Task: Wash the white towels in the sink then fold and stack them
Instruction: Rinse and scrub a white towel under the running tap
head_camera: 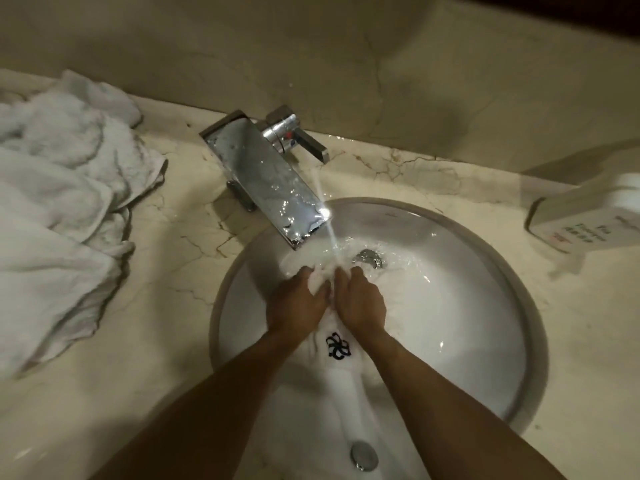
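Both hands are down in the round white sink [512,341]. The left hand [298,304] and right hand [360,301] squeeze a wet white towel [341,372] with fingers curled tight around it. Water runs from the shiny faucet [270,178] onto it. More white towels [59,202] lie piled on the marble tabletop [166,271].

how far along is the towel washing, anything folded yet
Early. Nothing shows folded or stacked. In hand: both the left hand and right hand grip one white towel in the sink under the running faucet. Left: the crumpled towel pile on the counter, then folding and stacking.
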The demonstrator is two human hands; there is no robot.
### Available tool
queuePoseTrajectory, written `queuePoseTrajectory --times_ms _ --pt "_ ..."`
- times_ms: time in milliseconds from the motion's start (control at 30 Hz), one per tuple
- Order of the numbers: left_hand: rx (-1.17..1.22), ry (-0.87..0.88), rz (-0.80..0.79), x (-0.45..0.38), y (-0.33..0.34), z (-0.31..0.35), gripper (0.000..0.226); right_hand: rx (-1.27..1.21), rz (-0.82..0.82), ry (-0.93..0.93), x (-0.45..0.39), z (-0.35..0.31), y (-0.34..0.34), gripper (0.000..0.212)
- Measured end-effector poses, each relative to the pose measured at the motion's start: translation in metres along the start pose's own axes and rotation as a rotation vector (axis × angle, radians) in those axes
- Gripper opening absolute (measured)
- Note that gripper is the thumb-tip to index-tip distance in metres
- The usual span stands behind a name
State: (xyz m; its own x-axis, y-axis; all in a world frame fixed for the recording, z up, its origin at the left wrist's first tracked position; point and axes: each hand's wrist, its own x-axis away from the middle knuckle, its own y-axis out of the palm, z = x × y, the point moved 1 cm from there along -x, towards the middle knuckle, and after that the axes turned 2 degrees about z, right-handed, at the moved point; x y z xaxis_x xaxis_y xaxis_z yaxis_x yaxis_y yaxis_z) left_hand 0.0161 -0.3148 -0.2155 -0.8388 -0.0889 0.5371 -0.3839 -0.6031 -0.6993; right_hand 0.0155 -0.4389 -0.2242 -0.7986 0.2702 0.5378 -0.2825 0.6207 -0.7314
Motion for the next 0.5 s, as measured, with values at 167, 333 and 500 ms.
queuePoseTrajectory --times_ms 167,333,500 --pt "0.585 -0.241 0.031 0.011 -0.031 -0.008 0.032 -0.162 -0.111 -0.059 0.02 -0.013 -0.025 0.034" --pt "0.883 -0.243 0.049 0.026 -0.052 -0.009 0.041 -0.735 0.163 -0.223 0.045 -0.068 -0.089 0.021" --pt "0.445 -0.057 0.26 0.047 -0.084 0.001 0.032 -0.748 0.17 -0.446 0.026 -0.135 -0.128 0.02"
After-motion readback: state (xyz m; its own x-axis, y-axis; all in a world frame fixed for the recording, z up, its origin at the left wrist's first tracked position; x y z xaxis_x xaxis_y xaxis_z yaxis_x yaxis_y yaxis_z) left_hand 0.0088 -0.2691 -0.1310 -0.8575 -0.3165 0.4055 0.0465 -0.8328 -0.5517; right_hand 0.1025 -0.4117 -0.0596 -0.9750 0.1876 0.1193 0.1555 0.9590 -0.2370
